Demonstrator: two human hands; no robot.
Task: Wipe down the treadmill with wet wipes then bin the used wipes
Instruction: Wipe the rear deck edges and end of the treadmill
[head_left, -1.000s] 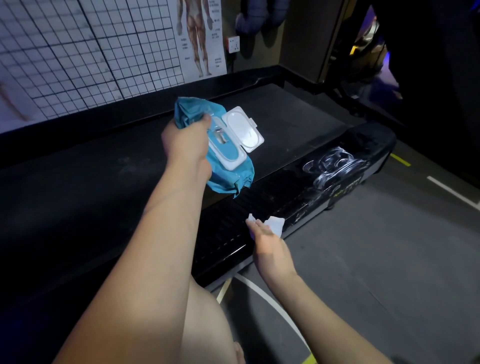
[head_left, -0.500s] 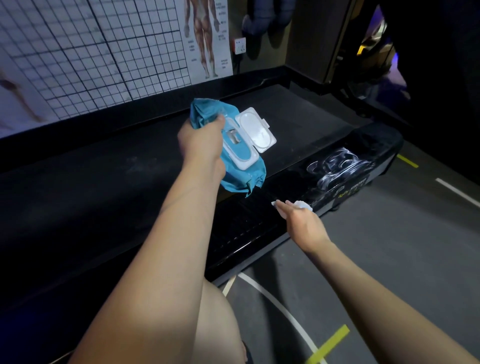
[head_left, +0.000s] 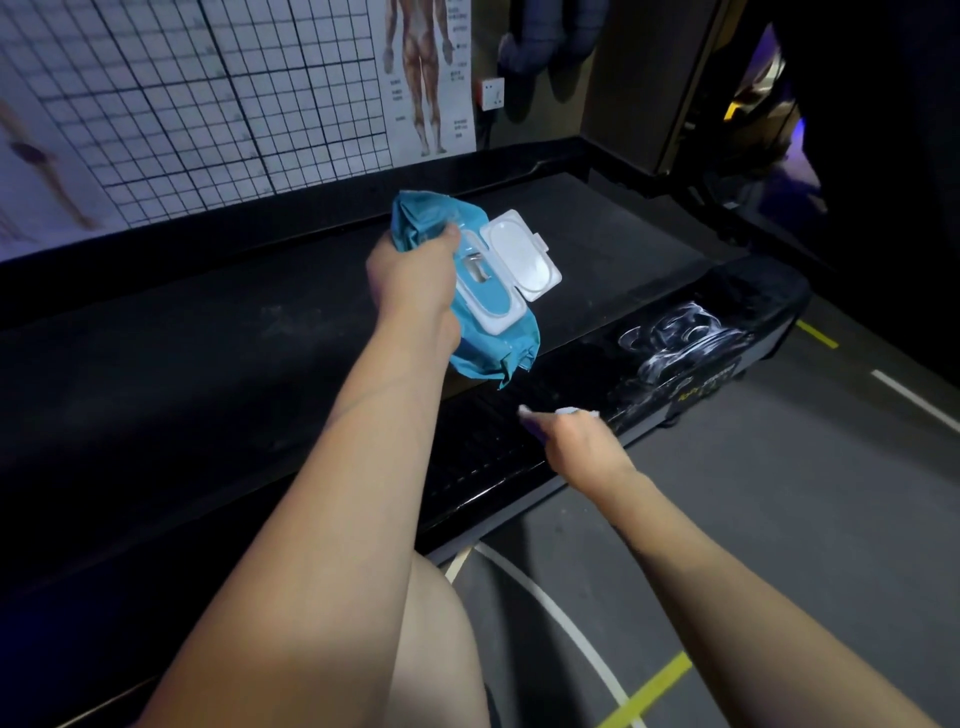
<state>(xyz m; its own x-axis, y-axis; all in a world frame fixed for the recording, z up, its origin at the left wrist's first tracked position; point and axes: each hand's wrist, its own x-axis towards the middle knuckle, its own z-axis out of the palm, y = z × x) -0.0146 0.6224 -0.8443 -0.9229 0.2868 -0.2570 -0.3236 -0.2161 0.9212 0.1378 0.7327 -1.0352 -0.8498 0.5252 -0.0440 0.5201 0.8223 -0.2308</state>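
Treadmill (head_left: 519, 457) side rail mid-wipe: my right hand (head_left: 582, 447) presses a clenched wet wipe (head_left: 563, 412), left hand (head_left: 415, 280) grips the open wipes pack (head_left: 483, 291); next, sweep along rail.

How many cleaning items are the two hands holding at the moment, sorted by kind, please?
Wet wipe packs: 1, the blue pack with its white lid flipped open, in the left hand
Loose wipes: 1, the white wipe under the right hand on the treadmill side rail
Total: 2
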